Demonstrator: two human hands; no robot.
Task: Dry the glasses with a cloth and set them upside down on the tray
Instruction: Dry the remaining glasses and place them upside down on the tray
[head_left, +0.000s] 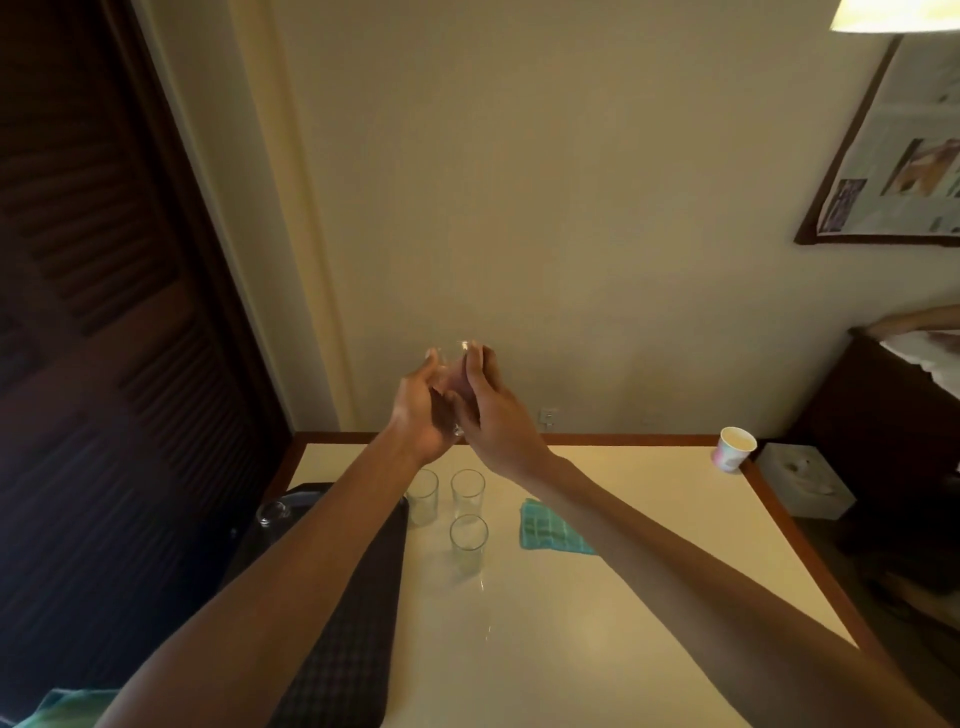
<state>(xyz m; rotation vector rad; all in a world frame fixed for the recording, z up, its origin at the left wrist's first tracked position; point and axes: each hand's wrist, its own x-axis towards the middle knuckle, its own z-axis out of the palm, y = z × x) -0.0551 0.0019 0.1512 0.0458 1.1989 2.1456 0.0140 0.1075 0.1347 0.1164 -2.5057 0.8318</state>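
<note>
Across the lower half of the view lies the cream surface (597, 597), smooth and matt with a reddish wooden edge. On its left side lies the dark tray (358, 649), long and rectangular, with what looks like a checked liner that should give some grip. The teal cloth (545, 530), soft with a waffle weave, lies crumpled on the surface to the right of the glasses, partly under the right forearm and in neither hand.

The left hand (421, 410) and right hand (493, 415) are raised together above the far edge, fingers of both curled round the held glass (457, 364), a clear, thin-walled tumbler. It seems to be held up for checking. Since bare fingers leave marks, I would grip low on the wall, keep off the rim, turn the mouth down while it is high, then lower it straight onto the tray.

Three upright glasses (467, 493), straight-sided and plain, stand close together between tray and cloth. One tray glass (272, 512) stands at the tray's far corner; which way up, I cannot tell. A paper cup (732, 449) stands at the far right corner.
</note>
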